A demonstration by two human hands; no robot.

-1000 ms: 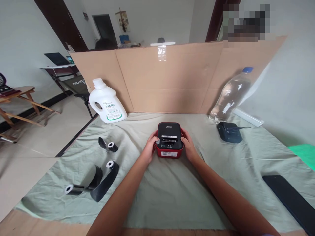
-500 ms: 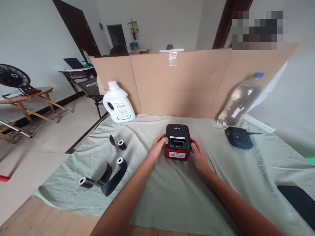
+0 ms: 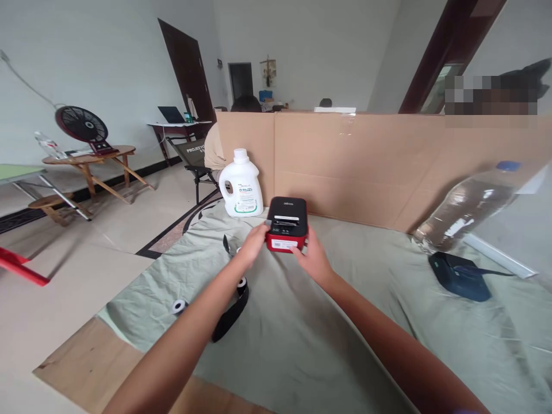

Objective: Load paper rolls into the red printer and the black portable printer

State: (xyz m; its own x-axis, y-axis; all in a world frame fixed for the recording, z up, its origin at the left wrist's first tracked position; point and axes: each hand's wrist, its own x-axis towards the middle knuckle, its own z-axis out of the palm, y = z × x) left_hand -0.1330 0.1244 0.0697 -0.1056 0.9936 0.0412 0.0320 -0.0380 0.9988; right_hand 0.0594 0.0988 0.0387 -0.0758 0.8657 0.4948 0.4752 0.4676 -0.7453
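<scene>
Between my hands is a compact label printer (image 3: 287,224), black on top with a red body and a white sticker on its front. My left hand (image 3: 254,242) grips its left side, the thumb near the top edge. On the right side my right hand (image 3: 314,257) is closed round the corner, with its thumb across the lower front. Whether the printer's base touches the cloth is hard to tell. To the left, partly hidden by my left arm, lie black rolls with white cores, including one roll (image 3: 179,306) and another with a loose black strip (image 3: 233,313).
A white detergent jug (image 3: 242,187) stands just behind and left of the printer. A cardboard panel (image 3: 345,167) forms the back edge. At right are a large leaning bottle (image 3: 470,204) and a dark device (image 3: 459,276). Green cloth (image 3: 302,345) covers the table. People are behind the panel.
Both hands have moved the printer left and farther back, close to the jug. My right thumb has come round onto its front. The view has turned left.
</scene>
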